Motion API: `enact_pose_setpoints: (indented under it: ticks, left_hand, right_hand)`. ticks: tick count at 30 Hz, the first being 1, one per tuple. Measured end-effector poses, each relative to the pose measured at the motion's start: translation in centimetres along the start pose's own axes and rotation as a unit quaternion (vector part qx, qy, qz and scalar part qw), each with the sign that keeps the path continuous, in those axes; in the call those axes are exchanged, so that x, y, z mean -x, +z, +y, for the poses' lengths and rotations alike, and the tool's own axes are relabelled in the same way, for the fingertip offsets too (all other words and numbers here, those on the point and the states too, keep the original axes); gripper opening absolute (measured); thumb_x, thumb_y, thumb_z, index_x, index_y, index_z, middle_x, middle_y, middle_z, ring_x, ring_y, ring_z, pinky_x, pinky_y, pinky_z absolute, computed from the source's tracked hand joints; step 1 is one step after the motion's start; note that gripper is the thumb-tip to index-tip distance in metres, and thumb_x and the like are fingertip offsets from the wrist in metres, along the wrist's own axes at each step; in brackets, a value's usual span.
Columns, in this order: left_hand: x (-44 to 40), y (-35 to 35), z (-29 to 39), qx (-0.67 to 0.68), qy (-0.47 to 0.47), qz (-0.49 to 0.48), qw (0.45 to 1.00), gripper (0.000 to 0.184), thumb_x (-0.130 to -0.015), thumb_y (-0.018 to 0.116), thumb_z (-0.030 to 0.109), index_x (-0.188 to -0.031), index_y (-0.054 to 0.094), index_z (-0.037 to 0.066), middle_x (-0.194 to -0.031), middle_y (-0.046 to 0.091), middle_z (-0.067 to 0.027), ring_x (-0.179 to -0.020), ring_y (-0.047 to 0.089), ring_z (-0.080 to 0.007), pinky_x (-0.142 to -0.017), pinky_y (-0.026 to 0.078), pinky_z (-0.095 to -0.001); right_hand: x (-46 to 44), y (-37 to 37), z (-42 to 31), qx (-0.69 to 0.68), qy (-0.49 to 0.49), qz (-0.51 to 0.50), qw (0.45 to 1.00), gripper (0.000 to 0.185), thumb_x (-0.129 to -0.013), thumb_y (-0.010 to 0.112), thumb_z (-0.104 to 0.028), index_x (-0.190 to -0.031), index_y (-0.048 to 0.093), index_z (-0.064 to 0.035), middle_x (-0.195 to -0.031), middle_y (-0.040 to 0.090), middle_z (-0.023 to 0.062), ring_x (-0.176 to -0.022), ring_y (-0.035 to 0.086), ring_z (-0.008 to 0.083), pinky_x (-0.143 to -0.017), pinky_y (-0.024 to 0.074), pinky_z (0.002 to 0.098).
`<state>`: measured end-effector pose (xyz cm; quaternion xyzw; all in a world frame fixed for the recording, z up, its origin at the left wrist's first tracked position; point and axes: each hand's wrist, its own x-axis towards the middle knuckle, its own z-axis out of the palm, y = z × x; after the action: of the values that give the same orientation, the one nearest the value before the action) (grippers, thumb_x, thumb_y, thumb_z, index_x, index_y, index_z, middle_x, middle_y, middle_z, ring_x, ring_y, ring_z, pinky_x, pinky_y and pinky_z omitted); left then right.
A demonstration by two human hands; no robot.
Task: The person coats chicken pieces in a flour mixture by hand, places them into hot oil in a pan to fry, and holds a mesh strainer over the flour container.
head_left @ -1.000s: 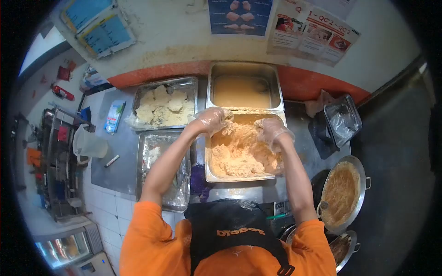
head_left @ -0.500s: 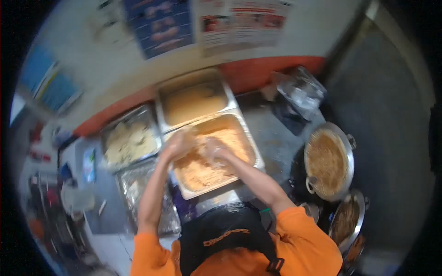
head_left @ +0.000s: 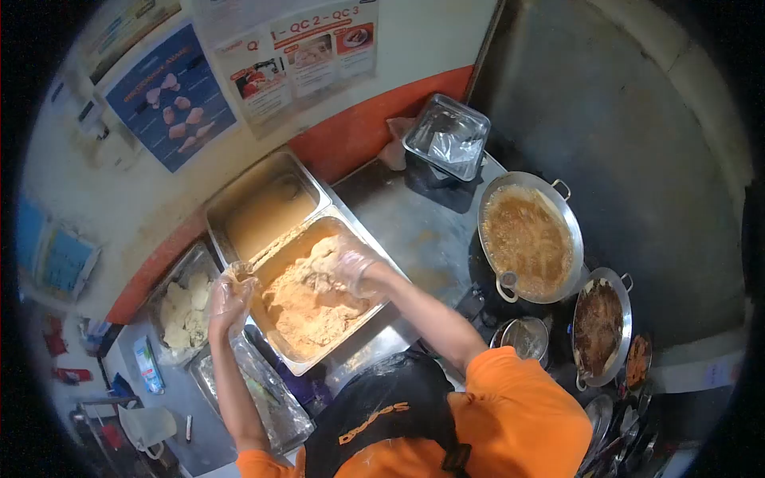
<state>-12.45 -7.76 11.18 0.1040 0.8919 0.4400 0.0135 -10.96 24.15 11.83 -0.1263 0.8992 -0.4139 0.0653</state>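
Left hand moved outward; right hand at lumpy orange flour — both finger grips unclear.

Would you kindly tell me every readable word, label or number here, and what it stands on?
"1 - QC 2 - QC 3": heading of the white poster; its smaller print is unreadable.
Blue poster: lettering too blurred.
Black apron: orange lettering, not clearly legible.
Blue packet and any other print: too small or blurred.

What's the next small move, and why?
Probably bring the left hand in over the steel breading pan: it's by the pan's left rim, while the right hand is inside, at the mounded, flour-like breading.
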Motion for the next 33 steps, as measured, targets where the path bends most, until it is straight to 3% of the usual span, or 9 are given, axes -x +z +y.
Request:
enact_pose_setpoints:
  ticks: [4,10,16,18,23,28,29,31,33]
  left_hand:
    - [0.4,-0.4,-1.4,-0.164,-0.040,-0.057,0.984,0.028,-0.086,0.074,0.018,-0.107,0.067,0.000,-0.091,0.069,-0.0088,-0.078,0.062,-0.0174,-0.070,0.050,-0.0354]
    - [2.9,-0.9,2.1,-0.301,-0.108,-0.052,0.946,0.049,-0.083,0.077,0.045,-0.084,0.061,-0.001,-0.066,0.057,-0.0158,-0.060,0.052,-0.0265,-0.058,0.044,-0.0416]
    - [2.9,0.2,4.2,-0.252,-0.108,-0.087,0.958,0.037,-0.085,0.076,0.037,-0.097,0.069,0.003,-0.065,0.055,-0.0139,-0.057,0.048,-0.0213,-0.055,0.041,-0.0411]
    - [2.2,0.5,4.3,-0.282,-0.129,-0.118,0.943,0.039,-0.084,0.077,0.038,-0.097,0.069,0.002,-0.070,0.059,-0.0158,-0.061,0.052,-0.0245,-0.059,0.044,-0.0413]
    - [1.1,1.0,5.0,-0.240,-0.011,-0.142,0.960,0.046,-0.086,0.074,0.039,-0.113,0.066,0.004,-0.101,0.070,-0.0215,-0.090,0.068,-0.0340,-0.079,0.054,-0.0429]
    - [1.5,1.6,6.7,-0.220,0.021,-0.171,0.960,0.050,-0.087,0.066,0.033,-0.129,0.061,0.006,-0.121,0.065,-0.0238,-0.110,0.063,-0.0378,-0.094,0.050,-0.0450]
    - [1.7,2.4,4.3,-0.197,0.088,-0.170,0.962,0.051,-0.086,0.065,0.030,-0.130,0.060,0.006,-0.123,0.065,-0.0239,-0.111,0.063,-0.0382,-0.095,0.050,-0.0456]
    - [1.4,2.0,9.6,-0.294,-0.046,-0.353,0.887,0.053,-0.086,0.060,0.025,-0.133,0.056,0.003,-0.125,0.065,-0.0212,-0.112,0.064,-0.0374,-0.096,0.050,-0.0451]
    - [2.8,6.0,2.7,-0.279,0.078,-0.301,0.909,0.045,-0.086,0.057,0.023,-0.126,0.061,0.002,-0.119,0.068,-0.0209,-0.107,0.066,-0.0368,-0.095,0.051,-0.0457]
  right_hand:
    - [5.1,-8.2,4.0,-0.281,0.071,0.070,0.955,0.024,-0.087,0.073,-0.025,-0.100,0.073,-0.0049,-0.099,0.074,0.0076,-0.086,0.068,0.0168,-0.078,0.0570,0.0316]
    - [14.6,-21.3,11.6,-0.512,0.196,0.243,0.800,0.019,-0.096,0.060,-0.009,-0.110,0.067,0.0011,-0.105,0.073,0.0120,-0.084,0.074,0.0196,-0.071,0.0622,0.0293]
    - [20.3,-26.6,26.9,-0.185,0.345,0.507,0.768,0.031,-0.091,0.050,-0.006,-0.115,0.069,-0.0013,-0.109,0.073,0.0118,-0.095,0.073,0.0262,-0.076,0.0607,0.0376]
    - [22.2,-26.9,44.4,0.063,0.463,0.501,0.728,0.033,-0.087,0.066,-0.033,-0.104,0.075,-0.0056,-0.105,0.075,0.0124,-0.092,0.072,0.0269,-0.079,0.0558,0.0428]
    - [20.9,-26.7,40.5,0.281,0.497,0.455,0.684,0.034,-0.091,0.062,-0.038,-0.096,0.076,-0.0075,-0.096,0.076,0.0130,-0.089,0.072,0.0267,-0.074,0.0562,0.0438]
    - [22.0,-29.4,44.7,0.077,0.468,0.514,0.715,0.028,-0.091,0.061,-0.036,-0.100,0.070,-0.0101,-0.095,0.071,0.0081,-0.079,0.068,0.0238,-0.069,0.0559,0.0398]
    - [21.5,-30.5,43.0,0.077,0.444,0.531,0.718,0.027,-0.091,0.061,-0.035,-0.101,0.068,-0.0106,-0.094,0.070,0.0071,-0.077,0.067,0.0233,-0.068,0.0558,0.0390]
    - [16.2,-31.6,24.8,0.200,0.397,0.507,0.738,0.030,-0.091,0.061,-0.033,-0.095,0.072,-0.0057,-0.095,0.075,0.0103,-0.083,0.069,0.0270,-0.075,0.0549,0.0398]
    - [12.9,-31.9,21.5,0.168,0.194,0.545,0.798,0.032,-0.091,0.067,-0.028,-0.110,0.073,-0.0035,-0.101,0.075,0.0107,-0.081,0.069,0.0228,-0.075,0.0548,0.0358]
